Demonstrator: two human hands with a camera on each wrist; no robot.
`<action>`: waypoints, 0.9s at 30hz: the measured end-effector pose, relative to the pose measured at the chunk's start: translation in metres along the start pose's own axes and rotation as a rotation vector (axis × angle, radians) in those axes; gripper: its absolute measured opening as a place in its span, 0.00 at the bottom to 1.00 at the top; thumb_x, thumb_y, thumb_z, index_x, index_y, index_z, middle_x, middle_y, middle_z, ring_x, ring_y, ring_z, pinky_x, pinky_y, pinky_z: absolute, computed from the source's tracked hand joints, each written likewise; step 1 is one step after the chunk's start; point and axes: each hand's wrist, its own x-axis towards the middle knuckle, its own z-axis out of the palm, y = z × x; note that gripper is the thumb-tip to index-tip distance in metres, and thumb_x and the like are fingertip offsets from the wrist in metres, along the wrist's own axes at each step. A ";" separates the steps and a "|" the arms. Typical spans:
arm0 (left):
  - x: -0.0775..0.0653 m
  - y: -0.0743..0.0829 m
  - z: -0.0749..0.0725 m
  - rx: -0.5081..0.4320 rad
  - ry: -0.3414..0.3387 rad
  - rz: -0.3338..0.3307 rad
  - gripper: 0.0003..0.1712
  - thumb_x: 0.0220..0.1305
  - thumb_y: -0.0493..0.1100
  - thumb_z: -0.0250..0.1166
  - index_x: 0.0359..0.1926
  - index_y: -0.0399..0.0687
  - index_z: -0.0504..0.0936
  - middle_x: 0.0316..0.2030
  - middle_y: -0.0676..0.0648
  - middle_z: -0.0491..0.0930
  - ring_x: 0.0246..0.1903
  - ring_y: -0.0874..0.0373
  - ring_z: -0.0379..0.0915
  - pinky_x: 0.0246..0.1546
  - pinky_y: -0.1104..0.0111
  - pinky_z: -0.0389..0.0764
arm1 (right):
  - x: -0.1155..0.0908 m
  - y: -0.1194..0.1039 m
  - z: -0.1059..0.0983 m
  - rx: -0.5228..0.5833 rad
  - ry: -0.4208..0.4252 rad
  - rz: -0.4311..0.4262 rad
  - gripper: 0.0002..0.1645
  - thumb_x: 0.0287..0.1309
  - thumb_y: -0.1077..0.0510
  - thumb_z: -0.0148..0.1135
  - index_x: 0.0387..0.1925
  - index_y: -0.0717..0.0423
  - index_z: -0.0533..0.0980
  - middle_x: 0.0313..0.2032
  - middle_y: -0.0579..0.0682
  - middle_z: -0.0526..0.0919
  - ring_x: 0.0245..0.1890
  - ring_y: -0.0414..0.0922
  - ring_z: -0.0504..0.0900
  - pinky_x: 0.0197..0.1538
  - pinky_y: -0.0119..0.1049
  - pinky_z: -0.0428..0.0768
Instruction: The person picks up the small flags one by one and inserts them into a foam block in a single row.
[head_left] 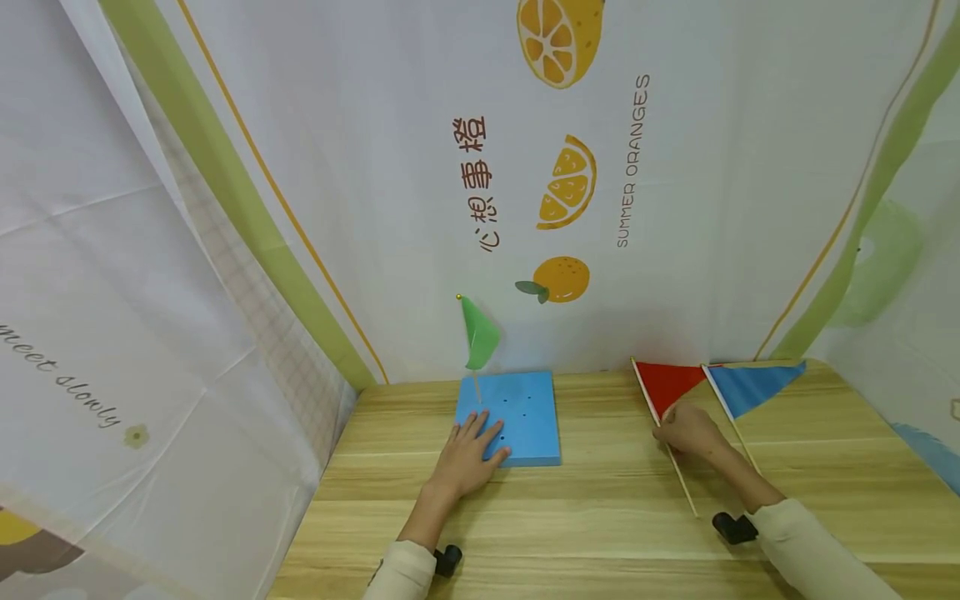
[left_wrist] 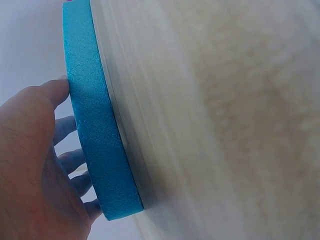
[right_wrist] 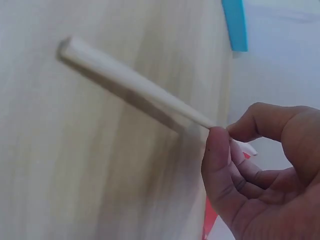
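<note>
My left hand [head_left: 467, 458] lies with spread, straight fingers on the front left part of a blue foam block [head_left: 536, 433]. Several small holes dot the block's top. A green flag [head_left: 480, 335] on a thin stick stands upright in its back left area. On the right, my right hand [head_left: 692, 429] pinches the stick of a red flag [head_left: 666, 385] between thumb and forefinger, just under the cloth. In the right wrist view, that wooden stick [right_wrist: 135, 82] slants close over the table, its lower end pointing away from the fingers. The left wrist view shows fingertips at the foam block's edge [left_wrist: 97, 120].
A blue flag [head_left: 753, 387] lies right of the red one, its stick running under my right forearm. Behind the wooden table [head_left: 600, 517] hangs a white curtain [head_left: 405, 208] with orange prints. More cloth hangs at both sides.
</note>
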 end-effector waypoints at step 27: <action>0.000 -0.002 0.003 0.006 0.003 0.008 0.36 0.81 0.63 0.56 0.80 0.53 0.70 0.83 0.39 0.59 0.83 0.37 0.51 0.82 0.38 0.55 | 0.002 -0.045 -0.021 0.179 0.033 -0.022 0.08 0.67 0.64 0.63 0.34 0.68 0.78 0.29 0.57 0.85 0.26 0.45 0.89 0.35 0.44 0.92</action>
